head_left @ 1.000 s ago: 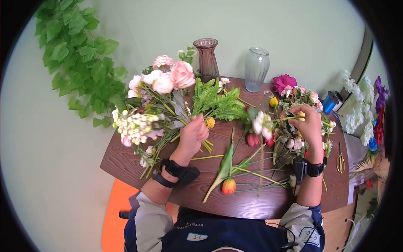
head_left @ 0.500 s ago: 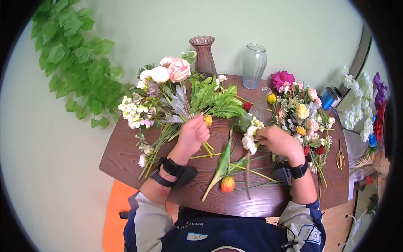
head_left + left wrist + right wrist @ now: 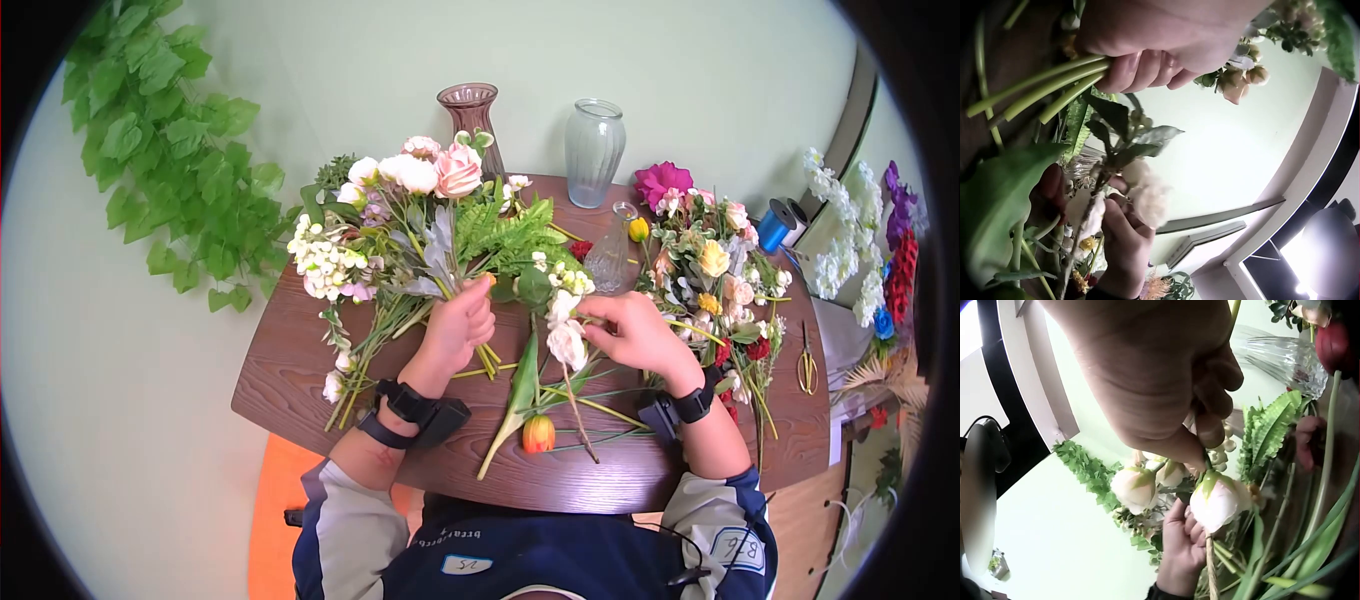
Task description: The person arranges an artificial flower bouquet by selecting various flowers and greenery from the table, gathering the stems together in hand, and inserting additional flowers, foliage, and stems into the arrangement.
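Note:
My left hand (image 3: 458, 325) grips the stems of a mixed bouquet; the cut green stem ends (image 3: 1057, 94) stick out below the fist in the left wrist view. Pink roses (image 3: 459, 171), white blooms (image 3: 412, 173) and a cluster of white berries (image 3: 330, 262) fan out above and left of it. To the right, my right hand (image 3: 640, 335) pinches a white flower spray (image 3: 567, 343) between thumb and fingers. Its pale blooms (image 3: 1213, 506) hang under the fingertips in the right wrist view, with a brown stem (image 3: 580, 415) trailing down. The spray's leafy top is near the left fist.
An orange tulip (image 3: 538, 434) and loose stems lie in front on the table (image 3: 440, 470). A purple vase (image 3: 467, 105), a clear vase (image 3: 594, 150) and a small glass vase (image 3: 606, 262) stand behind. Mixed flowers (image 3: 714, 258) and scissors (image 3: 806, 366) lie at the right.
My right hand has moved left and down from above the right-hand flower pile, carrying the white flower spray toward the bouquet. The left hand keeps its grip almost in place.

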A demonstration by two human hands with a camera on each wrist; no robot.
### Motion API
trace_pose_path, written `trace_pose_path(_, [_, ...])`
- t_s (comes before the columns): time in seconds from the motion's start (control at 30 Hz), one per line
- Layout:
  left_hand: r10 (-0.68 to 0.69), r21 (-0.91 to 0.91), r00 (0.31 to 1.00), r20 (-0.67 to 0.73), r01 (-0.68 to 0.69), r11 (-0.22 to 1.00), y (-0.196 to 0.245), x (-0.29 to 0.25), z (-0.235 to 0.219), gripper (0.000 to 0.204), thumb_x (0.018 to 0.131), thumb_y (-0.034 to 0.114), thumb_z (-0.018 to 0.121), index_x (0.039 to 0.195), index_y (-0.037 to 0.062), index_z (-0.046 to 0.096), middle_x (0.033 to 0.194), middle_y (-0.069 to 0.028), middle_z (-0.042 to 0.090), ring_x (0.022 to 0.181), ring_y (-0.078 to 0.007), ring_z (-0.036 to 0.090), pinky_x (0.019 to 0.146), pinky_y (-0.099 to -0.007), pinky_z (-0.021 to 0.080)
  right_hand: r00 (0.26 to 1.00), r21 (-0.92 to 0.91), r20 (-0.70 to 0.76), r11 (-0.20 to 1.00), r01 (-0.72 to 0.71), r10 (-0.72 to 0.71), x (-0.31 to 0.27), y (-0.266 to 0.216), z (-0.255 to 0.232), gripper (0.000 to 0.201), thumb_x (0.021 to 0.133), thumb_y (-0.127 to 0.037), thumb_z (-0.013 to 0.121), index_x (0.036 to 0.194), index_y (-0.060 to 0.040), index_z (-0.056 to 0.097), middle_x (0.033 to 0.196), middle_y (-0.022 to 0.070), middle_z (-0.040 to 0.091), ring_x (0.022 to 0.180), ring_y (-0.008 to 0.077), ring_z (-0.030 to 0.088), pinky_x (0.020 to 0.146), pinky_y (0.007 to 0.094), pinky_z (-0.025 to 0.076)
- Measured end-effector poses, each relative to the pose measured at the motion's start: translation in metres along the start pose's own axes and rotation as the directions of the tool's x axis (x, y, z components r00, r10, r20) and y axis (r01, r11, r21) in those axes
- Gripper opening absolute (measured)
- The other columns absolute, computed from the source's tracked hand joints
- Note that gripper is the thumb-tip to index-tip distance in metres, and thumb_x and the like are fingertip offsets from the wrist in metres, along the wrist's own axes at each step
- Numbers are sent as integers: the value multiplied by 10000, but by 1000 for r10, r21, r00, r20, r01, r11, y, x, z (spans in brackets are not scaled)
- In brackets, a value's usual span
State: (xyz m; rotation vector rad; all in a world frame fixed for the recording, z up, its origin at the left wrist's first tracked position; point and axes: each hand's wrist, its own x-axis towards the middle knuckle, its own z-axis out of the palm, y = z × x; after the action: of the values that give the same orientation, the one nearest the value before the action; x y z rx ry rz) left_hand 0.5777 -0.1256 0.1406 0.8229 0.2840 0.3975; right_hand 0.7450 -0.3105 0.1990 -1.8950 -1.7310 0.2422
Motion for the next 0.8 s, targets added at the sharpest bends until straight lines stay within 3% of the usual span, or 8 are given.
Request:
trace_pose_path(0.13, [120,91,992,33,-122,988,-3,-8,15,113,928,189,447,906,82,478,480,59,298,362,-40,227,345,-200,177,987,175,-14,971,163,-163,-3,-11,0,199,736,-100,619,933,-84,605,666,131,597,611,299,588,532,366,441])
trace_pose_path(0.2, [159,108,987,-27,-155,982,-3,-10,19,162,912,166,481,1037,64,494,514,69,360,376,-24,240,350,-194,172,984,257,9,952,168,-176,-5,-17,3,207,730,-56,594,936,-69,594,714,121,606,653,299,597,561,370,456])
trace_pose_path(0.3, [34,86,982,186,-51,995,-1,-11,18,404,859,131,567,1229,98,408,705,20,511,479,-43,421,402,-182,327,956,122,-49,948,294,-290,-5,-24,8,247,710,-31,583,952,-77,593,763,99,615,677,300,600,573,383,463])
trace_pose_path(0.4, [149,209,969,195,-189,959,-11,-11,23,479,752,50,660,1181,49,447,1041,-64,557,933,-143,568,755,-268,504,921,-45,-88,926,376,-378,-5,-26,13,300,637,5,574,907,-113,628,784,56,617,661,261,600,582,360,475])
trace_pose_path(0.5, [130,115,987,90,-140,983,-11,-13,22,409,761,26,634,1139,33,480,1043,-64,561,906,-145,576,739,-271,508,867,-133,-101,870,475,-488,-5,-33,12,381,568,9,570,894,-165,666,775,5,614,623,202,596,558,315,477])
trace_pose_path(0.63, [75,-26,980,-182,-81,996,1,-11,21,266,780,-27,535,1034,53,526,773,-58,589,538,-69,523,406,-198,380,814,-111,-86,817,566,-575,-6,-34,9,402,568,12,567,920,-155,664,804,3,621,614,197,593,530,306,474])
trace_pose_path(0.67, [148,-12,967,-206,-154,988,3,-10,22,176,786,-20,549,932,76,528,601,4,499,395,-40,361,334,-205,225,825,-133,-137,836,533,-548,-6,-35,5,395,575,21,562,924,-136,659,793,16,621,606,202,592,519,306,473])
trace_pose_path(0.8, [329,226,915,-232,-279,933,19,-5,18,230,791,22,613,1000,67,527,543,50,435,371,-29,334,320,-198,208,851,-180,-377,930,320,-366,-15,-33,-27,235,662,53,567,873,-40,616,720,94,601,589,236,585,494,301,458])
